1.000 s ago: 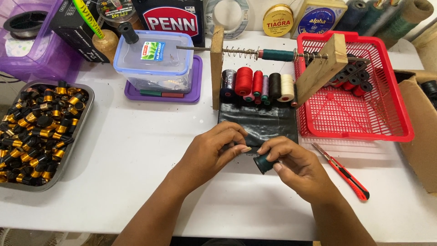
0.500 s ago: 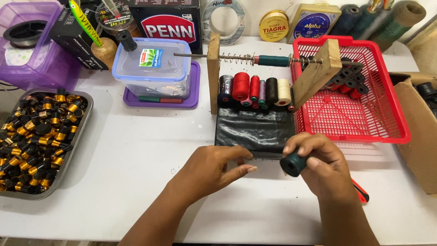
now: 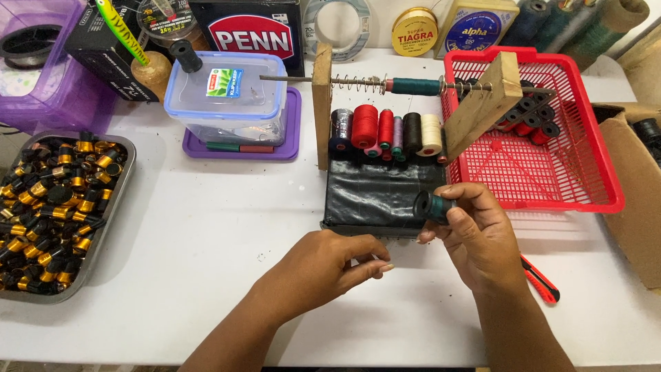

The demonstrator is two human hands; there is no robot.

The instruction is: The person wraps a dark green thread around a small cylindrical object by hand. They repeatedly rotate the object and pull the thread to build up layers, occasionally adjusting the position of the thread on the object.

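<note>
I'm watching the right hand holding a small dark teal spool up off the white table, pinching it between thumb and curled fingers, its open end facing left. The spool is sitting just in front of the black mat, at its right corner. The left hand is resting palm down in front of that mat, fingers drawn together and pointing right toward the other hand (whether they're pinching a thread, I cannot tell), gripping nothing I can see. Both forearms are angling in from the near edge. Behind the mat, a wooden thread rack is carrying a row of coloured spools. Right of the mat, a red basket is sitting, with a red utility knife lying beside the right wrist. Far left of the mat, a metal tray is holding black-and-gold pieces.
</note>
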